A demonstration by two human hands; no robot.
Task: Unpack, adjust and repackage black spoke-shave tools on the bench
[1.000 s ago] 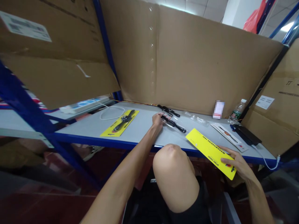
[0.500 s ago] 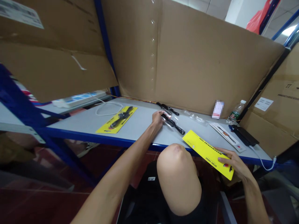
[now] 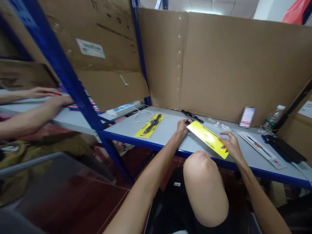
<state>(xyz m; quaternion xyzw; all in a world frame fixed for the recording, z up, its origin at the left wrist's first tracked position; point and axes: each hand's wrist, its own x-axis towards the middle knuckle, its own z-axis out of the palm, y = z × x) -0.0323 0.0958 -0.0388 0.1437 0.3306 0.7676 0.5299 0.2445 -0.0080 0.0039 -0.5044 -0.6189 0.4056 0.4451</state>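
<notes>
My left hand [image 3: 182, 126] is closed on a black spokeshave in a clear plastic blister [image 3: 188, 121], above the grey table. Most of that spokeshave is hidden behind a yellow backing card [image 3: 207, 138] printed with "spoke shave". My right hand [image 3: 230, 144] grips this card at its near right end, thumb on top. The card's far end overlaps the blister by my left hand; whether they touch I cannot tell. On the left lies another spokeshave [image 3: 153, 123] packed on a yellow card [image 3: 143, 132]. Black tools [image 3: 193, 116] lie at the back, beside clear empty blisters [image 3: 219, 124].
A white card with a pictured tool [image 3: 260, 149], a black device [image 3: 284, 148], a bottle [image 3: 273, 120] and a blurred-out upright item [image 3: 247, 117] are on the right. Cardboard walls [image 3: 231, 65] enclose the table. A co-worker's hands [image 3: 48, 96] are at the far left.
The yellow card in my right hand has moved up over the table and now covers most of the spokeshave in my left. My view has turned left, bringing a co-worker's arms in.
</notes>
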